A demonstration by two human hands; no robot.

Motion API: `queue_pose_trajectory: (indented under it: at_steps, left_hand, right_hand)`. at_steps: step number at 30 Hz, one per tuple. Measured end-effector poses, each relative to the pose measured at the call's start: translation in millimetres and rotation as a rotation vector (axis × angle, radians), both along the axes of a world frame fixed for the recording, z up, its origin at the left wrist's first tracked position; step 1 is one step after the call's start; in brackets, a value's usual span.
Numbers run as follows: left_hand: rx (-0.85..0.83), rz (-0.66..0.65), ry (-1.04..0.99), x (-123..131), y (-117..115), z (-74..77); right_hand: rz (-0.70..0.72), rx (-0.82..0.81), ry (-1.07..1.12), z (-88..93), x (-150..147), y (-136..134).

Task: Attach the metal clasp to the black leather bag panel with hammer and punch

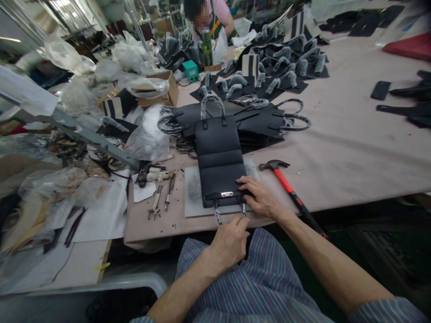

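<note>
A flat black leather bag panel (218,157) lies on a grey pad (193,190) at the table's near edge, one wrapped handle (213,102) at its far end. My left hand (230,240) is closed around the near wrapped handle (218,216) where it hangs over the table edge. My right hand (259,195) rests on the panel's near right corner, fingers pressed down beside a small metal plate (227,194). The fingers lie fairly flat, holding nothing.
A red-handled hammer (289,190) lies right of the pad. Small hand tools (160,197) lie to its left. A stack of similar black panels (259,119) sits beyond. Plastic bags and clutter fill the left. Another person works at the far end.
</note>
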State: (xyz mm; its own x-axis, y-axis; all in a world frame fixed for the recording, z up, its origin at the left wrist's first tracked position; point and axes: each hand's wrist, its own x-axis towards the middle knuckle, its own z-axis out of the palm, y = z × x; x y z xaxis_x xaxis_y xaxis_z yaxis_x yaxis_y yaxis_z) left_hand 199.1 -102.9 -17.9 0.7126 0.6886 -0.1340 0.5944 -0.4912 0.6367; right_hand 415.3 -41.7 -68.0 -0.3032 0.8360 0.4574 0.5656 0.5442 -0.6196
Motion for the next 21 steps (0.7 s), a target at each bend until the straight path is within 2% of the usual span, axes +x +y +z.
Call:
queue_pose_trajectory:
  at_steps: [3, 5, 7, 10, 12, 14, 16, 21]
  left_hand:
    - [0.069, 0.020, -0.136, -8.8, 4.3, 8.7]
    - [0.140, 0.132, -0.193, -24.0, 18.1, 14.6]
    - [0.212, 0.368, -0.158, -50.2, 40.9, 20.3]
    - [0.259, 0.771, 0.080, -104.6, 84.5, 25.2]
    - [0.209, 0.925, 0.265, -139.9, 113.3, 23.3]
    - [0.095, 0.941, 0.397, -165.8, 137.1, 18.0]
    - [-0.026, 0.893, 0.455, -179.5, 154.2, 11.7]
    - [-0.224, 0.846, 0.402, -181.9, 174.2, 2.9]
  right_hand:
    - [-0.012, 0.010, -0.006, -5.7, 1.0, 0.0]
    - [-0.017, 0.000, -0.011, -12.4, 3.2, 2.5]
    - [-0.011, -0.003, -0.012, -18.6, 5.6, 5.6]
    - [-0.001, 0.007, -0.019, -22.7, 7.8, 7.8]
    - [0.004, 0.011, -0.027, -22.8, 8.1, 7.9]
    - [0.006, 0.013, -0.032, -22.6, 7.9, 8.0]
    - [0.004, 0.009, -0.033, -22.5, 7.4, 8.2]
    - [-0.001, -0.004, -0.018, -17.7, 5.0, 7.5]
